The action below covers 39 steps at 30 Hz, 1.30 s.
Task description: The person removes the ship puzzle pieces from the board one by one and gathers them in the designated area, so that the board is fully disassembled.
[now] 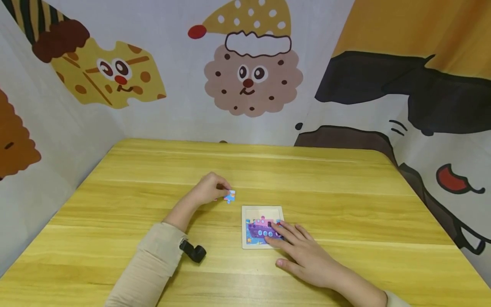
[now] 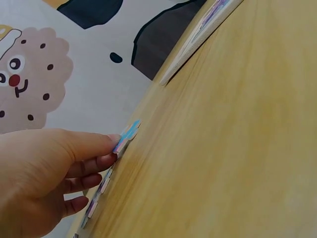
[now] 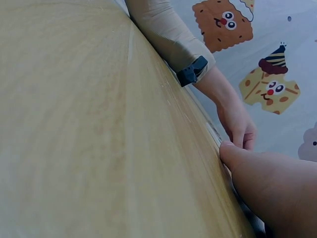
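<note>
My left hand pinches a small blue jigsaw piece between thumb and fingers, left of the puzzle board and farther back. The left wrist view shows that piece at the thumb tip. Beneath the fingers, other jigsaw pieces lie on the table, mostly covered by the hand in the head view. The square wooden puzzle board has a purple-and-pink ship picture in its lower part and bare wood at the top. My right hand rests over the board's right side, fingers spread and fairly straight, hiding part of the picture.
A wood-grain table spans the view beneath both hands. Behind it hangs a white cloth printed with cartoon characters. A black wrist device is strapped at my left sleeve.
</note>
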Motion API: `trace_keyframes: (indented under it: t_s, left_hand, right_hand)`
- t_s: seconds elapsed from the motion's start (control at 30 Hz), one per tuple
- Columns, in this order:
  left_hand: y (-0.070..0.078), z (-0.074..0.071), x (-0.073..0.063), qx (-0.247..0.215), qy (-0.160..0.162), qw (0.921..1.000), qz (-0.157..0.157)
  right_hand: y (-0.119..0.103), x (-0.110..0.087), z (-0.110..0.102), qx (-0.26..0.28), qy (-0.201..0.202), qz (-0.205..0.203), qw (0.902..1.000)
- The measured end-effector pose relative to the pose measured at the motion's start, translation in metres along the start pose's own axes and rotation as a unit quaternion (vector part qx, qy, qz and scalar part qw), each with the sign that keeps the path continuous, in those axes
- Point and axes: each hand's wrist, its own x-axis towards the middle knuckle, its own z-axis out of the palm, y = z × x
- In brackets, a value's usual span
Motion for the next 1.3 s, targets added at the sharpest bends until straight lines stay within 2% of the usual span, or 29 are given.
trace_keyframes:
  t_s: [0.13,0.27,0.37,0.67,0.97,1.3]
  left_hand:
    - [0.0003,-0.0001,-0.0003,0.039,0.007,0.999,0.02]
    - [0.0,-0.0001,-0.0002,0.095,0.014,0.9944,0.045]
    - [0.0006,-0.0002,-0.0007,0.12,0.011,0.9916,0.047]
    - [0.0005,0.0012,0.0003,0.136,0.009,0.9903,0.028]
    - [0.0004,0.0015,-0.0013,0.162,0.01,0.9855,0.051]
    - [-0.0019,0.0006,-0.0027,0.125,0.032,0.9904,0.048]
  right_hand:
    - [0.0,0.0001,-0.0002,0.007,-0.004,0.004,1.0]
    - [0.0005,0.0,0.0003,0.007,-0.004,0.005,1.0]
    - [0.0011,-0.0002,0.0011,0.007,-0.003,0.004,1.0]
    - [0.0011,0.0,0.0004,0.008,-0.002,0.001,1.0]
    - [0.0011,-0.0001,0.0001,0.007,-0.001,0.002,1.0]
    - [0.0004,0.0009,0.0002,0.013,-0.006,0.009,0.9999]
